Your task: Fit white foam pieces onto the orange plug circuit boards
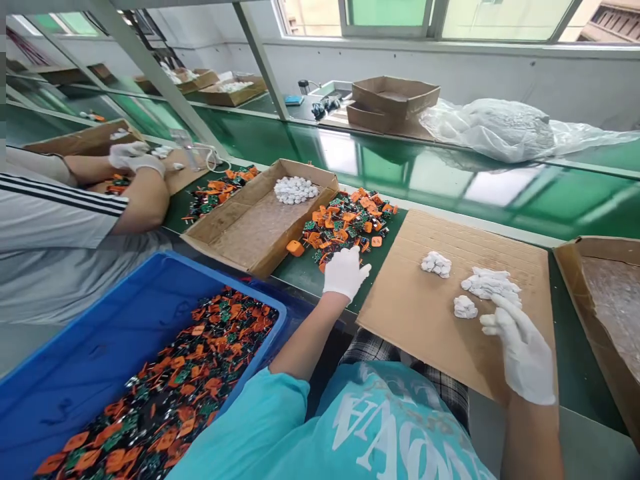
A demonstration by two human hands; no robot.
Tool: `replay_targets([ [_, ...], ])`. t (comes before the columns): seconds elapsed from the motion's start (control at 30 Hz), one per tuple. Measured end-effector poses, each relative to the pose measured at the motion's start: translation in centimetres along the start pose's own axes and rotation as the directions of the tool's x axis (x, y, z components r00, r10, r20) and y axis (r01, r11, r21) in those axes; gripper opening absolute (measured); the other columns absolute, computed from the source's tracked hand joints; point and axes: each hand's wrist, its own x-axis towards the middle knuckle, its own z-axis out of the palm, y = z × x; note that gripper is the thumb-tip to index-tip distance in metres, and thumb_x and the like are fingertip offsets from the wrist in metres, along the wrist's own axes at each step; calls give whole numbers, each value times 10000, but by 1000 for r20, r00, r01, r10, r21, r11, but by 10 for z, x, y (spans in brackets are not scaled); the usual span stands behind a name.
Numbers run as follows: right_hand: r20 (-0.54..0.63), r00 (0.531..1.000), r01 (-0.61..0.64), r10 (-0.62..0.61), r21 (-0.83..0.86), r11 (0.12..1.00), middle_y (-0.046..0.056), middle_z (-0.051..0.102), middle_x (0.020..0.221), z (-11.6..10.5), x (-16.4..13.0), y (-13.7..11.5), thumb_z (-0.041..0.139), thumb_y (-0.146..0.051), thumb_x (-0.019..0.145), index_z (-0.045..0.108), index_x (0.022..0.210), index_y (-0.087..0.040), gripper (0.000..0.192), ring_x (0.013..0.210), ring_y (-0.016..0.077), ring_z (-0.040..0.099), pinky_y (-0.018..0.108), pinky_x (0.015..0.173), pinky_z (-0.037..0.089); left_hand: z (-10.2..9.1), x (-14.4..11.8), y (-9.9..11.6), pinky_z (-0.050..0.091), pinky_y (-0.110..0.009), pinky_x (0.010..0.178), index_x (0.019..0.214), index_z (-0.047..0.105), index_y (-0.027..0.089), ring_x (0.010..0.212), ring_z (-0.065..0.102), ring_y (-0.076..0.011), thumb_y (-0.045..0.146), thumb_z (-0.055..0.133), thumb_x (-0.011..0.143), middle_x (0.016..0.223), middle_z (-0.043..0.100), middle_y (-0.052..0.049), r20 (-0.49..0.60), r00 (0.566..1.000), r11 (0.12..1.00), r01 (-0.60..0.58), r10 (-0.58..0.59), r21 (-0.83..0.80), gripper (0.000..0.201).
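Observation:
My left hand (345,275), in a white glove, reaches to the near edge of a pile of orange-and-green circuit parts (345,220). Its fingers look apart, with the tips bent down by the parts; I make out nothing held. Over a cardboard sheet (425,313) is my right hand (525,350), also gloved, its fingers stretched out and apart. The fingertips lie at the near edge of a larger cluster of small white pieces (493,283); whether they touch cannot be told. Two smaller white clusters, a near one (465,307) and a left one (436,264), rest on the sheet.
An open cardboard box (235,243) holds grouped white pieces (295,190). A blue bin (150,293) full of orange-and-green parts stands at lower left. Another cardboard box (595,307) borders the right side. A co-worker's gloved hands (135,159) work at far left.

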Motion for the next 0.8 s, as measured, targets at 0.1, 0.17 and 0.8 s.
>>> replay_targets([
  [0.1,-4,993,-114,115,108,988,34,714,955,4,-5,2,812,-413,710,671,1178,-328,496,804,246,716,426,779,621,11,1,-10,508,-400,926,1278,602,137,1108,635,-301,258,523,931,1193,662,-158,67,998,998,-17,21,-61,376],
  [0.17,-13,992,-121,125,186,975,58,729,1063,3,-9,5,831,-402,692,676,1172,-291,517,876,252,731,408,788,627,16,-4,-13,483,-372,1004,1246,615,149,1151,631,-259,232,541,923,1228,669,-131,43,998,977,-43,53,-207,342],
  [0.8,-24,1000,10,-9,34,999,23,685,922,-4,-32,27,689,-392,855,566,1308,-276,484,863,178,700,401,890,566,14,-21,17,501,-315,797,1353,598,296,974,645,-239,315,596,898,1072,649,-73,114,970,968,-199,217,-153,456],
])
